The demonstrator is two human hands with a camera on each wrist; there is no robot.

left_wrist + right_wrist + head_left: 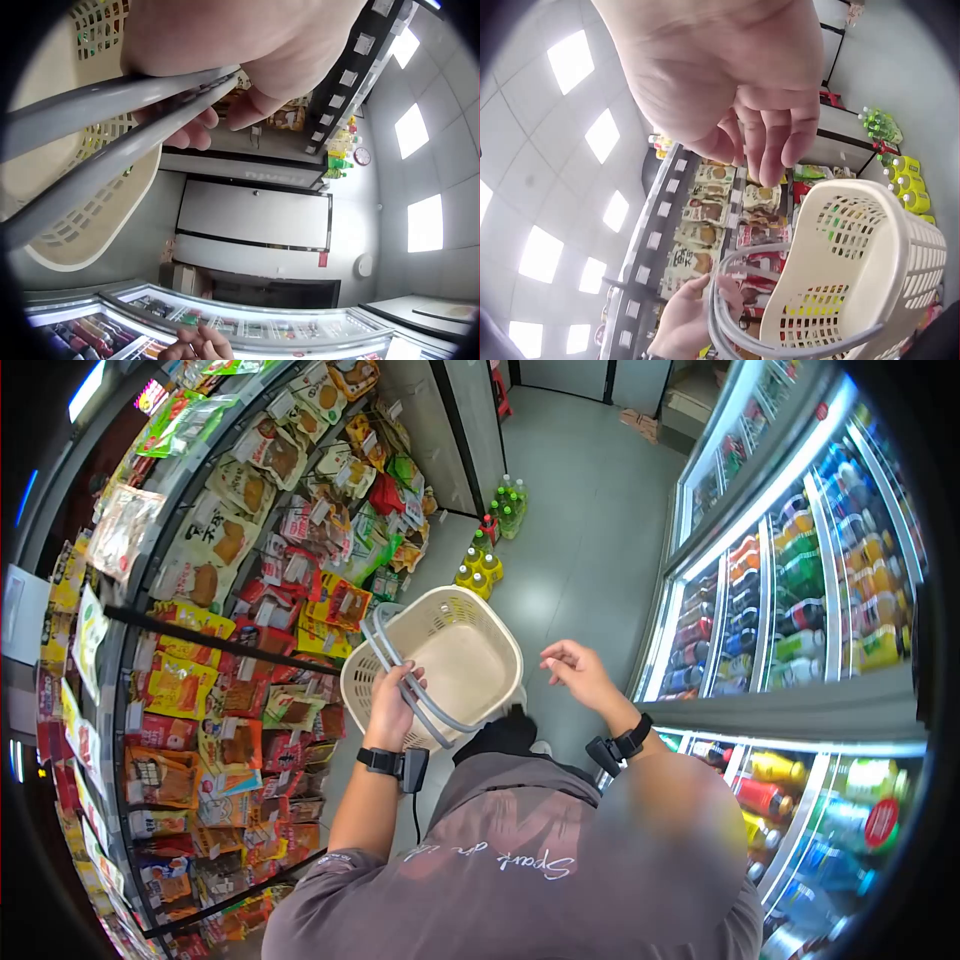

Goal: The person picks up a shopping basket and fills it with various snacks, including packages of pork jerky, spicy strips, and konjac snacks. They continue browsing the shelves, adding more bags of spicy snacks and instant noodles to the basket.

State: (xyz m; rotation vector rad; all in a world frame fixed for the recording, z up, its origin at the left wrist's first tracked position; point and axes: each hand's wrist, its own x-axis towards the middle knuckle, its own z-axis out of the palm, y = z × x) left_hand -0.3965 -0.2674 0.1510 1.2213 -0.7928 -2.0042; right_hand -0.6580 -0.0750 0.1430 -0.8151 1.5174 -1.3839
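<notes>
A cream plastic shopping basket [462, 650] with slotted walls hangs in front of the person, nothing inside it in the head view. Its two grey handles [392, 660] lie together in the left hand [392, 705], whose fingers curl round them. In the left wrist view the grey handles [112, 112] run out from under the palm. The right hand [580, 672] is held in the air to the right of the basket, fingers loosely bent and holding nothing. Seen from the right wrist, that hand's fingers [776, 139] hang down above and beside the basket [855, 262].
Racks of packaged snacks [230, 710] curve along the left side. Lit glass-door fridges with bottled drinks [800, 590] line the right. Bottles [480, 568] stand on the floor by the rack's end. A grey floor aisle [580, 510] runs ahead toward a door.
</notes>
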